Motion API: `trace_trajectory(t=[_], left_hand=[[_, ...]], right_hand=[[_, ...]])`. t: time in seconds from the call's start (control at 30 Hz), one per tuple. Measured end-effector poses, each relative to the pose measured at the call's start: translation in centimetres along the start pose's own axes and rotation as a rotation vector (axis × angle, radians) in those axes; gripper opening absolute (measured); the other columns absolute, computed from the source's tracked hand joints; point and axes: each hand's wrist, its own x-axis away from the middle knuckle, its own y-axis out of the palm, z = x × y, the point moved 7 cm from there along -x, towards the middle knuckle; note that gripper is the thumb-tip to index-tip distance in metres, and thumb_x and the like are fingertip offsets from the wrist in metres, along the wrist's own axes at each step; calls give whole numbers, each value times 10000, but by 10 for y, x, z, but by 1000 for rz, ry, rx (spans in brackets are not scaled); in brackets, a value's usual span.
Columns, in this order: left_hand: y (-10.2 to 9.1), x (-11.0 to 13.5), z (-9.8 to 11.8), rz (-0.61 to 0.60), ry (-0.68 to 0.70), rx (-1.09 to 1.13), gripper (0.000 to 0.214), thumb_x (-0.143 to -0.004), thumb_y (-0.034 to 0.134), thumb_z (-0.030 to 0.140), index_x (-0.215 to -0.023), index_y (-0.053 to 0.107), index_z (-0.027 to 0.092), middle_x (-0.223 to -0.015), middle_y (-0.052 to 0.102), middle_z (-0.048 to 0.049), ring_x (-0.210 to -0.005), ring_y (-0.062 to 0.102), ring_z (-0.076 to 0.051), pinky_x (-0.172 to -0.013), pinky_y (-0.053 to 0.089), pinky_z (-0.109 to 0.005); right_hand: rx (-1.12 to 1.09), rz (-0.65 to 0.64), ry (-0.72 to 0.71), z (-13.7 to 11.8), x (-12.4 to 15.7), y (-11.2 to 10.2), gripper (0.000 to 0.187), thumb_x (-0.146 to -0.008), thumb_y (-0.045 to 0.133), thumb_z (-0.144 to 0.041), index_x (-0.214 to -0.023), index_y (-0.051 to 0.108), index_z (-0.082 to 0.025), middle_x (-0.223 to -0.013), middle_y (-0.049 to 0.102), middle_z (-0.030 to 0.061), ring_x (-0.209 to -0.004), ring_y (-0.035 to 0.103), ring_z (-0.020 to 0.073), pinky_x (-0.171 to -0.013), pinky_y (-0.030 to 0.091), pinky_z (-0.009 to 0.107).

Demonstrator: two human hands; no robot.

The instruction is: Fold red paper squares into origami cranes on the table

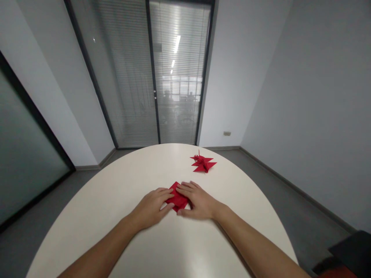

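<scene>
A folded red paper square [179, 200] lies flat on the round table [130, 170], turned with one corner pointing away from me. My left hand [155, 206] rests on its left side, fingers stretched over the edge and thumb near the lower corner. From the right, my right hand [199, 200] lies over the paper with its fingers extended across the upper right part and its thumb by the lower corner. Both hands cover parts of the paper, so its side edges are partly hidden. Farther back sit several folded red paper cranes [203, 164], bunched together.
Beyond the table stand a glass door with blinds [179, 96] and pale walls [304, 96]. A wall socket [227, 133] is low on the back wall. At the lower right is a dark object [352, 251], partly cut off, beside the table.
</scene>
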Motion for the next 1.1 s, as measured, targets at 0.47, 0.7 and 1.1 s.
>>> trace_trajectory(t=[0.47,0.7,1.1], left_hand=[[-4,0,-10,102,-140,28,267,-978,468,261,-1046,725,241,-1044,751,-52,-960,682,-227,-865,518,-343],[-2,2,-17,167,-216,60,263,-956,484,229,-1157,653,247,-1040,728,-51,-941,678,-216,-829,505,-323],[8,2,-21,203,-249,5,407,-929,509,161,-1325,547,246,-1087,708,-65,-961,670,-211,-853,520,-334]], right_hand=[[82,158,83,11,1,-13,232,-988,517,-287,-949,727,-195,-913,733,77,-904,623,230,-836,438,361],[22,193,173,23,5,-11,247,-980,504,-251,-1160,664,-197,-1049,717,93,-947,623,228,-858,446,350],[-63,222,221,34,10,-5,433,-959,500,-191,-1389,490,-246,-1002,666,81,-883,619,211,-816,465,317]])
